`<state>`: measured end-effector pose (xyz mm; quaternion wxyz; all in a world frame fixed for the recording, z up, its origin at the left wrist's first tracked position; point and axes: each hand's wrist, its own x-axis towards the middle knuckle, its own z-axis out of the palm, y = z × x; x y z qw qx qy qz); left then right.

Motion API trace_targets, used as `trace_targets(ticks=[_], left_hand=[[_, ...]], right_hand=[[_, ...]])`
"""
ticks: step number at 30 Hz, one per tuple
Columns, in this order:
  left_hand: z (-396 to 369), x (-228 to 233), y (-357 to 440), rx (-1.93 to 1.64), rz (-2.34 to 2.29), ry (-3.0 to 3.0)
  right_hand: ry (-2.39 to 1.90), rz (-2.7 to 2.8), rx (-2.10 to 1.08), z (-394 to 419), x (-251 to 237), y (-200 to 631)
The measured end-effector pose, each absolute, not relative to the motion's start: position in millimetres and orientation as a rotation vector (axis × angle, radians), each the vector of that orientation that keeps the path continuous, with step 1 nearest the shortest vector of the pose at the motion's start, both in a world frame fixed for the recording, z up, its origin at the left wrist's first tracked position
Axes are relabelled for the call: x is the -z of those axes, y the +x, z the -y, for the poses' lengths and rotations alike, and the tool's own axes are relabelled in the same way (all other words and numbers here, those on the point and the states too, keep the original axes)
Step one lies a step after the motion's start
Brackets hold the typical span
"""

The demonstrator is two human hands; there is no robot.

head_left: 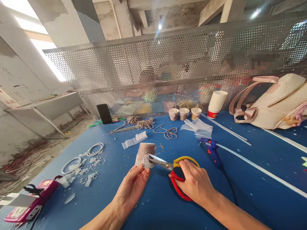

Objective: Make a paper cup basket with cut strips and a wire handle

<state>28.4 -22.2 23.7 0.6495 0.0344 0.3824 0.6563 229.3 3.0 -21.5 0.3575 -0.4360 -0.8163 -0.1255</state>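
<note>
Brown cord (147,149) wraps the cup (145,157), which the left grip (134,182) pinches by its lower end, well short of the counter (100,198)'s far edge, presumably to steady it; the right grip (194,179) grasps scissors (170,166), blades (161,162) at the cup's side.

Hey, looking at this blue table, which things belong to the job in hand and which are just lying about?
Likely part of the job:
cord-wrapped cup, in the left hand
scissors, in the right hand
cord bundles
glue gun
small baskets
paper cups

Probably just lying about:
phone
pale backpack
white scraps
</note>
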Motion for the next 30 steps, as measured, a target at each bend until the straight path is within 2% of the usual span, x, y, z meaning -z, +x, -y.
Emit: trace_targets(ticks=[7, 24, 30], left_hand=[[22.8, -24.3, 28.9, -1.507, -0.878, 0.055], [23.6, -20.3, 30.0, -1.505, -0.873, 0.097], [24.5, -21.8, 31.1, -1.495, -0.877, 0.096]], right_hand=[[-1.101, 2.094, 0.321, -4.0, 21.4, 231.2], [-1.148, 2.15, 0.019, -1.8, 22.4, 229.7], [-1.099, 2.155, 0.113, -2.8, 25.6, 233.3]])
